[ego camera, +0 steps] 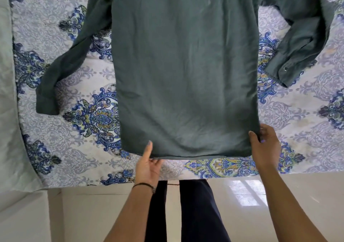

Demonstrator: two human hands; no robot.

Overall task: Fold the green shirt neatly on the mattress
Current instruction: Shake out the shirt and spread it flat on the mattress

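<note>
Head view: just the one camera, looking down over the bed edge.
Shirt: the dark green long-sleeved woven shirt point(186, 65) lies flat and back-up, filling the middle of the frame, with its hem near the lower centre.
Sleeves: both are spread out. The one at frame left runs down to a cuff at mid-left. The one at frame right bends back inward, and its cuff shows a small metal snap.
Mattress: the mattress under a white sheet printed with blue paisley flowers point(297, 111) carries the whole shirt.
Left hand: the left hand point(148, 165) reaches up from bottom centre with the forearm angled in. The thumb lies straight on top of the hem left of centre and the fingers curl under the edge, so it's pinching the hem.
Right hand: the right hand point(266, 147) is at the shirt's lower right corner. Thumb on the cloth, fingers wrapped round the side edge, nipping that corner.
Wrist: a thin black thread bracelet point(144, 185) sits on the left wrist.
Rest: dark trouser legs point(195, 214) stand on a glossy cream tiled floor point(260, 204), and a pale grey-green cloth point(7, 93) runs along the far left edge.
</note>
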